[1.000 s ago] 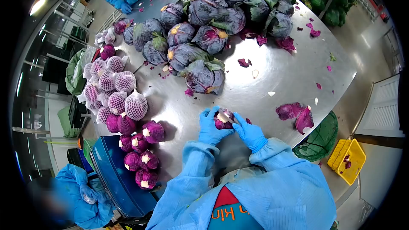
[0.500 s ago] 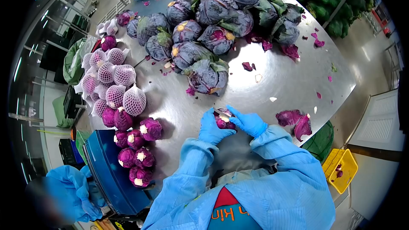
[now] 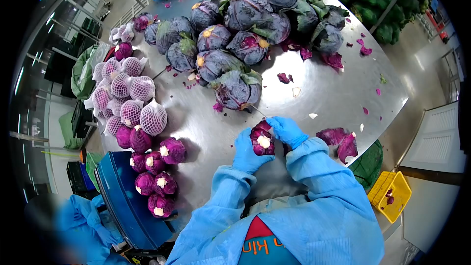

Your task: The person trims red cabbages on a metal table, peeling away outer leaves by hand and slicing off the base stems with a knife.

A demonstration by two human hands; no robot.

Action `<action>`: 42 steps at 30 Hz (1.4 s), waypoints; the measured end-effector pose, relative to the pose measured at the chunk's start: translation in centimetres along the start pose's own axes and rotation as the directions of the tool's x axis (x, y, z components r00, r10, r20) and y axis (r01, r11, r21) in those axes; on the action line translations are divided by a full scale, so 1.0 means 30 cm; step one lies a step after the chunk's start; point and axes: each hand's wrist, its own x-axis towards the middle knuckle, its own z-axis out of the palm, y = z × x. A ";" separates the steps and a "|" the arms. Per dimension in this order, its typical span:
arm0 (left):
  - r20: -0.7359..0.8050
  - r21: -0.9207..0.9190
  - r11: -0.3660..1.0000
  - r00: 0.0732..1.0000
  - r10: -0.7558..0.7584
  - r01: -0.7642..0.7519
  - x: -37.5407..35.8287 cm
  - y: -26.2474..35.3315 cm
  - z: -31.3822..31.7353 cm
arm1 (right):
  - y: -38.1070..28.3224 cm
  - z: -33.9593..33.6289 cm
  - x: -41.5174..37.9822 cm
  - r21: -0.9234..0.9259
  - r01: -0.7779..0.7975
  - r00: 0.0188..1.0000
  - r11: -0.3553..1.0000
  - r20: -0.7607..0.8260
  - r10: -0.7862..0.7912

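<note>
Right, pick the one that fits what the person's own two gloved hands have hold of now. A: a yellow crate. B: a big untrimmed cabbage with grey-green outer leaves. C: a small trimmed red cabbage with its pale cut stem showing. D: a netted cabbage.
C: the left hand and right hand grip a small red cabbage, pale stem end up; a thin blade sticks out past the right hand.

Single head-worn view: fisheye camera looking steeply down and forward from above the wearer's chest, close over the near edge of the steel worktop [image 3: 324, 95], its wide field reaching the far edge, surrounding floor and dark rounded frame corners.
</note>
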 end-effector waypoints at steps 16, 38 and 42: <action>-0.023 -0.244 0.959 0.989 0.143 -0.144 -0.184 -0.098 0.016 | 0.199 -0.175 -0.227 -0.377 -0.049 0.865 0.925 -0.479 -0.150; 0.057 -0.395 0.918 0.998 -0.020 0.041 -0.185 -0.084 -0.016 | 0.272 0.025 -0.199 -0.533 0.051 0.940 0.844 -0.261 -0.221; 0.193 -0.497 0.867 0.979 0.065 0.041 -0.218 -0.096 -0.069 | 0.248 0.006 -0.210 -0.710 -0.103 0.922 0.696 -0.331 -0.200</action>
